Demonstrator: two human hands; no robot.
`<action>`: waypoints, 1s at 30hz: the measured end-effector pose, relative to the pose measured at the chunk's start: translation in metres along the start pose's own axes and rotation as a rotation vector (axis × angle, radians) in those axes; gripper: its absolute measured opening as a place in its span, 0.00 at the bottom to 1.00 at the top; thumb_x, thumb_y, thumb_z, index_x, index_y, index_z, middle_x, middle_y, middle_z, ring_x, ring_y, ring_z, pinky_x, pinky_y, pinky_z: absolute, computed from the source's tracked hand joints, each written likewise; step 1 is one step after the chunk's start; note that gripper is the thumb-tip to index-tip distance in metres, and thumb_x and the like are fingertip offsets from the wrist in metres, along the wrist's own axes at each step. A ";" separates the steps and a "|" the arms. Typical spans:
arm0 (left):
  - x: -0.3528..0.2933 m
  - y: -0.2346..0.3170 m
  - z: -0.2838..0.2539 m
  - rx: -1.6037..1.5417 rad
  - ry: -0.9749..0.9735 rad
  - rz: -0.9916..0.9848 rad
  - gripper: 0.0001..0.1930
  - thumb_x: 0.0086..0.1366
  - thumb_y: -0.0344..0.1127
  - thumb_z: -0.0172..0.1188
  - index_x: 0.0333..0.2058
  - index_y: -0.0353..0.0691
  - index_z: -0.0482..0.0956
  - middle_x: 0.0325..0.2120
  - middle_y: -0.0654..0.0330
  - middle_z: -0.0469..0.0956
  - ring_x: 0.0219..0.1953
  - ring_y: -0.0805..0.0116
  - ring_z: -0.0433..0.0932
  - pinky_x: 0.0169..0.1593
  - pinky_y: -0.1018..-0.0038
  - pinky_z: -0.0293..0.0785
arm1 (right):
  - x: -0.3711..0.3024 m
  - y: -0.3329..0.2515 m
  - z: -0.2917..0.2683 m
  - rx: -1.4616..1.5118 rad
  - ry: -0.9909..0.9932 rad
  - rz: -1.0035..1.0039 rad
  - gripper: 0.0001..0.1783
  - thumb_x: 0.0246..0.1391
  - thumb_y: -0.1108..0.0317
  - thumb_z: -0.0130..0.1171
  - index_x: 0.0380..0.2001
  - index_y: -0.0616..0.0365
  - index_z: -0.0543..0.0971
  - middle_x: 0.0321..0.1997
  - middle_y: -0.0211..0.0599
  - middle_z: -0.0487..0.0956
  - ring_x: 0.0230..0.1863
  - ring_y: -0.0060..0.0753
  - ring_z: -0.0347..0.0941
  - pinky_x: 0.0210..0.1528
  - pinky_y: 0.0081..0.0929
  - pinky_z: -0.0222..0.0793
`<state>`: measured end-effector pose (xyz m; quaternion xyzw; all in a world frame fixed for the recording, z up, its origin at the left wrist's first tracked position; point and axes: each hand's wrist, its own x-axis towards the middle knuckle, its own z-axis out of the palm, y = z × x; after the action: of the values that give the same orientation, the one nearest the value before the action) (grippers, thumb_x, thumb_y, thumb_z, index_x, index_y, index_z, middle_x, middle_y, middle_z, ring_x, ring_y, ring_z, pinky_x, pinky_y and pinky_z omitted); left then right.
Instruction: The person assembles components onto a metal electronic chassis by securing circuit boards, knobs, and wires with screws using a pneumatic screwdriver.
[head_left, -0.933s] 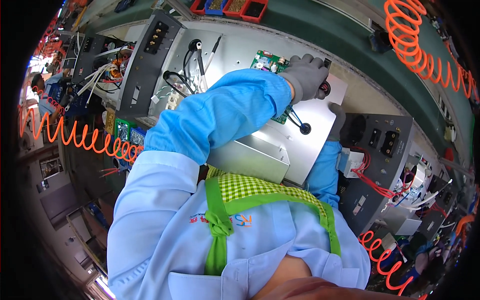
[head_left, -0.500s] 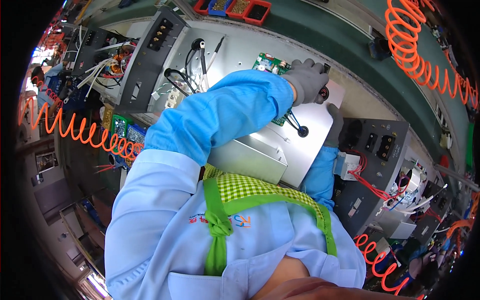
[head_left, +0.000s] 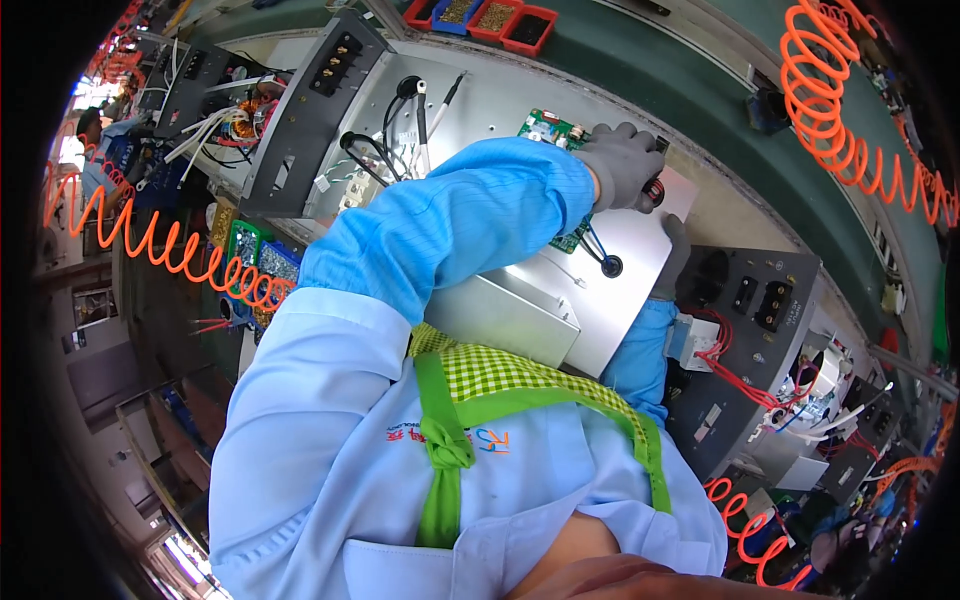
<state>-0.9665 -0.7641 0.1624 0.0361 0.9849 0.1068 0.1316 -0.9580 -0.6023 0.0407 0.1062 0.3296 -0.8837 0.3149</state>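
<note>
Against the earlier frame, the view has shifted slightly, while the gloved left hand [head_left: 622, 163] stays over the green circuit board [head_left: 545, 127] on the metal panel [head_left: 622, 305], the right hand [head_left: 674, 255] at its right edge; I cannot tell whether either grips. Beyond runs a green desk [head_left: 640, 78] with red bins [head_left: 523, 47]; orange coiled hoses [head_left: 828, 138] flank both sides.

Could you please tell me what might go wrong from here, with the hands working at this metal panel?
The left hand is beside the green circuit board; a careless press might damage its small parts.

The left sleeve reaches across the chassis near a dark cable, so it could catch and tug it.

The right hand is at the edge of the metal panel; if that edge is sharp, it could cut the glove.
</note>
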 end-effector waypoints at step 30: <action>0.047 -0.027 -0.013 -0.193 -0.367 0.140 0.38 0.47 0.57 0.65 0.55 0.45 0.69 0.47 0.50 0.75 0.50 0.53 0.74 0.53 0.65 0.68 | -0.146 0.038 0.008 -0.675 0.106 -0.472 0.30 0.63 0.54 0.39 0.62 0.62 0.58 0.62 0.42 0.63 0.62 0.36 0.59 0.64 0.33 0.52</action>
<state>-1.0159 -0.7879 0.1567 0.1104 0.9247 0.2011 0.3038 -0.8204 -0.5583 0.0847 -0.0361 0.6320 -0.7672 0.1034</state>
